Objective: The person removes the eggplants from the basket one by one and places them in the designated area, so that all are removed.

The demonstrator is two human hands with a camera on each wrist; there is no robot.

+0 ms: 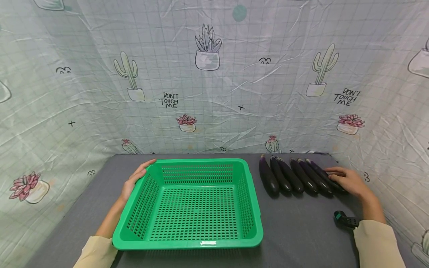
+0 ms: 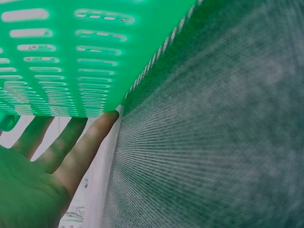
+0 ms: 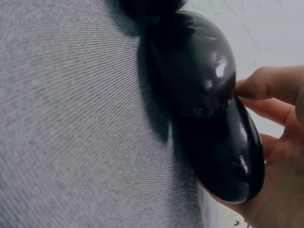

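Note:
A green plastic basket with slotted walls stands on the grey table with nothing inside. Along its left side rests my left hand, fingers reaching up to the far left corner of the rim. In the left wrist view those fingers look straight against the slotted wall. To the right of the basket, several dark purple eggplants lie side by side in a row. My right hand grips the rightmost eggplant, its thumb near the neighbouring eggplant.
A black device on a strap sits by the right wrist. Behind and beside the grey table hangs a pale patterned sheet. A strip of table separates the basket from the eggplants.

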